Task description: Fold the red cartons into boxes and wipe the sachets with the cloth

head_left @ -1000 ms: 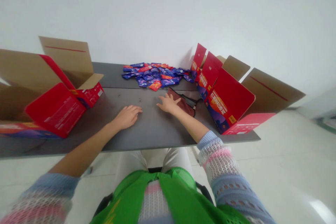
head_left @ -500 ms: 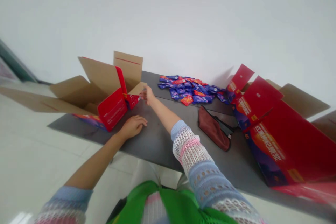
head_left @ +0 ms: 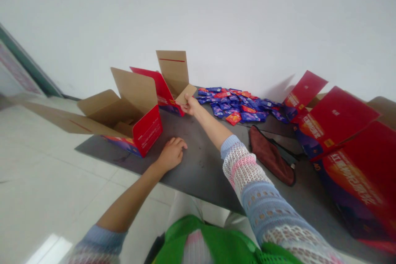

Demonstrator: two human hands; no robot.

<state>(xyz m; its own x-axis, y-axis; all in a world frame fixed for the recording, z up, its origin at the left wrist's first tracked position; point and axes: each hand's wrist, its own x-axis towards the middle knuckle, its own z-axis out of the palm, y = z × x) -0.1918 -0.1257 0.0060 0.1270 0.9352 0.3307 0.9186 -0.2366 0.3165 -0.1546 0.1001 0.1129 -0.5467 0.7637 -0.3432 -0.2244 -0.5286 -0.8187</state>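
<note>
My right hand (head_left: 190, 106) pinches the brown side flap (head_left: 186, 92) of a smaller red and blue cardboard box (head_left: 164, 98) near the wall. That box stands with its lid flap raised. My left hand (head_left: 172, 154) rests palm down on the dark table (head_left: 198, 169), its fingers loosely bent and nothing in them. Just left of it is an open cardboard box (head_left: 147, 132) with a red end panel and its brown flaps spread. To the right of my right hand, blue and orange sachets (head_left: 227, 105) lie in a loose pile.
A brown cloth pouch (head_left: 272, 154) with a dark strap lies right of my right forearm. Large red and blue boxes (head_left: 349, 165) with raised flaps occupy the table's right end. A white wall (head_left: 216, 20) rises behind the table.
The view has shifted left, so things appear further right. The smaller box has moved away from the open box beside it, with my right hand on its flap. My left hand stays on the table.
</note>
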